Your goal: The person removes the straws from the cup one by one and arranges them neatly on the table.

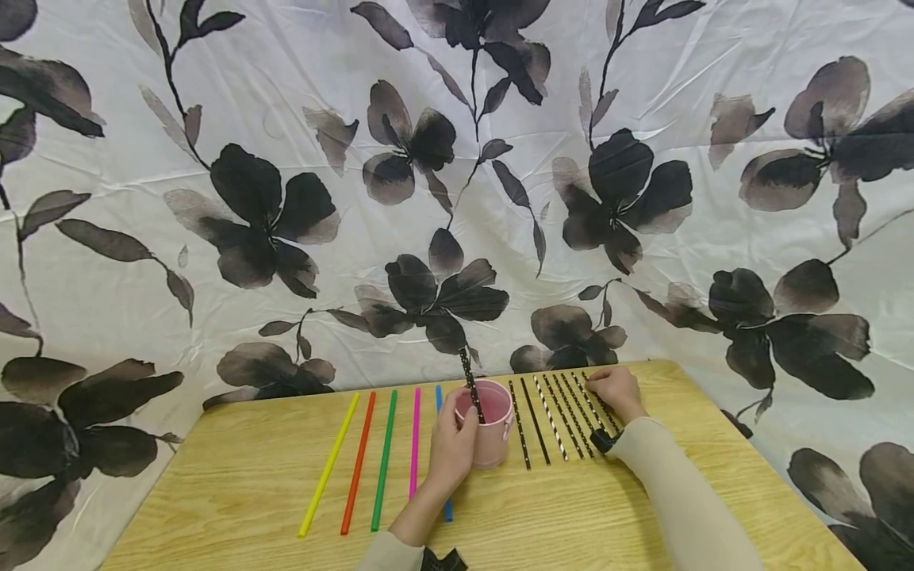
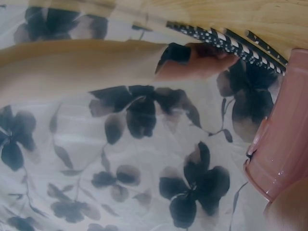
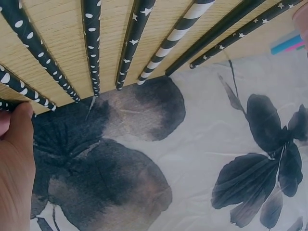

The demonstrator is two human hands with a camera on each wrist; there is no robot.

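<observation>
My left hand [image 1: 452, 448] grips a small pink bucket [image 1: 493, 444] by its left side, the thumb at the near rim. A black straw with white specks [image 1: 467, 373] leans inside the bucket, its upper end sticking out. At the right end of a row of patterned black straws, my right hand [image 1: 617, 391] pinches the far end of the rightmost black-and-white straw [image 3: 6, 104]. Thumb and finger meet on it at the left edge of the right wrist view. Beside it lie a white-spotted straw [image 3: 38, 53], a star-patterned straw [image 3: 132, 43] and a striped straw [image 3: 173, 41].
On the wooden table [image 1: 236, 476], left of the bucket, lie a yellow straw [image 1: 330, 464], a red straw [image 1: 359, 464], a green straw [image 1: 384, 460], a pink straw [image 1: 415, 436] and a blue straw [image 1: 448, 511]. A floral cloth [image 1: 286, 119] hangs behind the table's far edge.
</observation>
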